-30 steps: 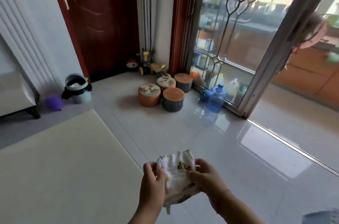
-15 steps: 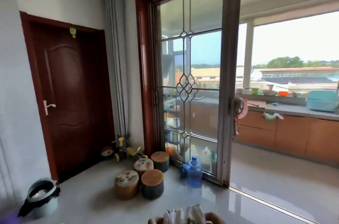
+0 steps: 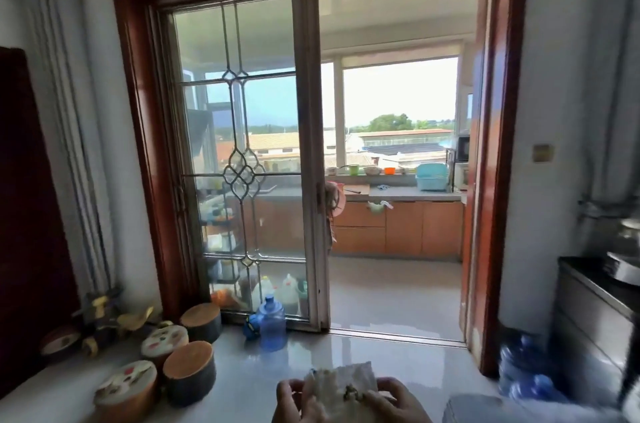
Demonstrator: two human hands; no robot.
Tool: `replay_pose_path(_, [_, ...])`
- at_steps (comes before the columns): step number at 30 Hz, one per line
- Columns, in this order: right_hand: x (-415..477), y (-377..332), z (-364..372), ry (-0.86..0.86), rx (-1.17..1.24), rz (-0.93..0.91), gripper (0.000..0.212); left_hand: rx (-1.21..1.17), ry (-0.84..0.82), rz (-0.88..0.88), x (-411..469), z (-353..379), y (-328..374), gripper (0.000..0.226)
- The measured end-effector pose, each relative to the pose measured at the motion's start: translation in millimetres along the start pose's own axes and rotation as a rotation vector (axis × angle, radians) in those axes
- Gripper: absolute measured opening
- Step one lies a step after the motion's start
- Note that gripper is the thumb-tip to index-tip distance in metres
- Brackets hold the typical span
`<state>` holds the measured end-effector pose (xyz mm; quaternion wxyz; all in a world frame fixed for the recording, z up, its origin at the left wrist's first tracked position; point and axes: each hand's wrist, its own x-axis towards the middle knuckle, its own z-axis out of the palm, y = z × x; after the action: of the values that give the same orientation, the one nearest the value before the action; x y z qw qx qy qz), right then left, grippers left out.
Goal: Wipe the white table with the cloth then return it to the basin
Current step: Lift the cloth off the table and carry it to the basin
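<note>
Head view, blue water jug (image 3: 272, 327) on the floor (image 3: 391, 298) by the glass door (image 3: 207, 132), contents unclear; white cloth (image 3: 341, 388), crumpled, small dark print, low centre above the floor; left hand (image 3: 294, 403) and right hand (image 3: 394, 403), each grip curled round its edges

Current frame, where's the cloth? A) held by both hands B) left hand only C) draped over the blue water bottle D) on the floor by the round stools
A: the cloth is bunched between the left hand and the right hand, with the fingers of both curled onto it at the bottom edge of the head view.
</note>
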<state>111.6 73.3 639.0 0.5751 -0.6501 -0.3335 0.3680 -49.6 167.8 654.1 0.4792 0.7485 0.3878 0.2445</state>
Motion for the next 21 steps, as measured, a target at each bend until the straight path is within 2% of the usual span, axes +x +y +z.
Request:
replay_pose_path(1, [-7.0, 4.9, -7.3, 0.027, 0.0, -0.015, 0.012, -0.123, 0.153, 0.02, -4.5, 18.7, 0.2, 0.071])
replay_pose_path(2, [-14.6, 8.8, -16.7, 0.051, 0.007, -0.008, 0.012, -0.147, 0.242, 0.027, -1.1, 33.7, -10.7, 0.046])
replay_pose_path(3, [-21.7, 16.2, -27.0, 0.11, 0.035, 0.002, 0.013, -0.097, 0.22, 0.013, -5.9, 51.2, -10.1, 0.024])
replay_pose_path(5, [-41.1, 34.4, -51.6, 0.201, 0.113, 0.059, 0.015, -0.141, 0.151, 0.029, -22.6, 87.1, -4.8, 0.01])
replay_pose_path(9, [-71.1, 61.3, -91.6, 0.283, 0.187, 0.115, 0.014, -0.116, 0.11, 0.1, -22.9, 135.1, -5.1, 0.012])
replay_pose_path(13, [-85.5, 96.1, -125.3, 0.34, 0.144, 0.104, 0.013, -0.127, 0.02, 0.089, -27.6, 191.7, -25.5, 0.01])
replay_pose_path(16, [-91.4, 140.2, -142.0, 0.337, 0.072, 0.142, 0.014, -0.104, -0.017, 0.016, -37.8, 229.5, -56.5, 0.012])
replay_pose_path(21, [-99.7, 257.1, -152.7, 0.259, -0.074, 0.289, 0.013, 0.014, -0.095, -0.12, -65.6, 290.9, -147.5, 0.036])
